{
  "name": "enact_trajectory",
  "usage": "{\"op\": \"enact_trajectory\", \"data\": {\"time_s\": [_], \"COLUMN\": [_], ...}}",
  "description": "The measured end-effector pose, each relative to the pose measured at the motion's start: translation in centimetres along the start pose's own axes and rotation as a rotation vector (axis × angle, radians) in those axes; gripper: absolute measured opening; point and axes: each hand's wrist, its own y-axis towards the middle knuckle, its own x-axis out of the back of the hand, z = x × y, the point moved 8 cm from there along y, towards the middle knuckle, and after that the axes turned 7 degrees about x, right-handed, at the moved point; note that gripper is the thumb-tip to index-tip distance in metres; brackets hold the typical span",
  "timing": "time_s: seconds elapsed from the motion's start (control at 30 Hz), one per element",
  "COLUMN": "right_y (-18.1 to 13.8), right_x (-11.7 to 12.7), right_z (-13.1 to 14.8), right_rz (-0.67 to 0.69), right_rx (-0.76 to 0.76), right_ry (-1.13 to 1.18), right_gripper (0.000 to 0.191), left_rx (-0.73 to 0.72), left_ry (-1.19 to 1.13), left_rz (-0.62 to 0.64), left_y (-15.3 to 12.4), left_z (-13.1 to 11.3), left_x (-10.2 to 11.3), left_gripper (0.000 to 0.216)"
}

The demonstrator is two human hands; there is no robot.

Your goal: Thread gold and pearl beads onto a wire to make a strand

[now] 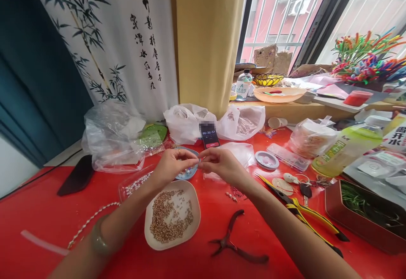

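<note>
My left hand (175, 164) and my right hand (222, 163) meet fingertip to fingertip above the red table (127, 241). Both are closed in a pinch; whatever is between the fingers is too small to make out. Partly hidden under my left hand is a blue dish (191, 173) with small beads in it. Nearer to me, a white tray (148, 228) holds many gold-brown beads (166, 228). A clear box of pearly white beads (136, 186) lies beyond my left forearm, and a string of white beads (91, 219) runs along the table beside it.
Dark-handled pliers (226, 243) lie in front, and yellow-black long-nose pliers (300, 211) sit by my right forearm. A phone showing a timer (209, 135) leans on plastic bags (187, 122). Another phone (77, 175) rests at left. A bottle (347, 147) and brown box (358, 222) stand right.
</note>
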Motion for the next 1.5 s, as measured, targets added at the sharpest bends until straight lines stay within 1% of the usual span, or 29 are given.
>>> {"op": "enact_trajectory", "data": {"time_s": [0.07,0.13,0.2,0.27,0.3,0.33,0.43,0.47,0.57,0.63,0.7,0.8,0.97,1.07,1.13,1.17,1.23,1.3,1.33,1.37,1.43,1.5], "right_y": [-0.3,-0.7,-1.1,-1.5,-1.7,-1.8,-2.0,-1.9,-1.9,-2.0,-2.1,-2.2,-2.1,-2.2,-2.2,-2.2,-2.2,-2.2,-2.2,-2.2,-2.2,-2.1], "right_x": [0.1,0.3,0.7,1.3,1.6,1.9,2.5,2.7,2.9,3.0,3.0,3.2,4.1,4.4,4.5,4.5,4.6,4.6,4.6,4.6,4.6,4.7], "right_z": [0.0,-0.4,-1.1,-1.7,-2.0,-2.2,-2.5,-2.5,-2.5,-2.4,-2.3,-1.7,-0.2,0.4,0.7,0.8,1.0,1.3,1.4,1.5,1.6,1.6], "right_rz": [0.035,0.069,0.073,0.053,0.043,0.034,0.017,0.014,0.001,-0.007,-0.014,-0.027,-0.068,-0.064,-0.057,-0.058,-0.057,-0.058,-0.057,-0.052,-0.043,-0.035], "right_rx": [-0.003,-0.026,-0.062,-0.095,-0.104,-0.111,-0.126,-0.129,-0.128,-0.123,-0.119,-0.114,-0.1,-0.082,-0.068,-0.06,-0.053,-0.058,-0.06,-0.062,-0.058,-0.053], "right_ry": [-0.052,-0.119,-0.168,-0.174,-0.167,-0.159,-0.136,-0.129,-0.116,-0.11,-0.106,-0.102,-0.125,-0.144,-0.149,-0.15,-0.156,-0.171,-0.177,-0.183,-0.189,-0.19], "right_gripper": [0.013,0.008,0.007,0.007,0.007,0.006,0.008,0.009,0.011,0.01,0.01,0.009,0.009,0.009,0.009,0.009,0.009,0.01,0.011,0.011,0.011,0.011], "left_rx": [0.02,0.02,0.014,0.008,0.006,0.004,-0.015,-0.026,-0.072,-0.092,-0.088,-0.08,-0.064,-0.038,-0.022,-0.013,-0.007,-0.02,-0.015,0.007,0.054,0.086], "left_ry": [0.04,0.113,0.199,0.274,0.315,0.363,0.575,0.672,0.914,0.95,0.934,0.912,0.932,0.912,0.843,0.8,0.744,0.789,0.84,0.882,0.967,1.033], "left_rz": [0.016,0.006,-0.018,-0.004,0.033,0.097,0.327,0.383,0.458,0.497,0.519,0.545,0.569,0.597,0.58,0.542,0.393,0.188,0.151,0.16,0.22,0.207], "left_y": [0.0,0.0,0.0,0.0,-0.1,-0.3,-1.5,-1.9,-3.1,-3.5,-3.6,-3.5,-3.6,-3.6,-3.1,-2.6,-1.3,-0.2,0.1,0.3,0.3,0.3], "left_z": [-0.1,-0.3,-0.5,-0.6,-0.5,-0.3,0.6,1.1,2.6,3.6,4.7,6.0,6.4,5.8,5.0,4.6,3.8,3.1,3.1,3.5,4.4,5.2], "left_x": [0.2,0.8,1.5,1.8,1.6,1.1,-1.1,-1.8,-3.3,-3.9,-4.2,-4.4,-4.0,-3.4,-2.5,-1.8,0.5,3.4,4.5,5.3,6.5,7.6], "left_gripper": [0.016,0.016,0.016,0.016,0.015,0.014,0.012,0.011,0.013,0.016,0.018,0.012,0.01,0.014,0.018,0.019,0.018,0.018,0.017,0.016,0.015,0.015]}}
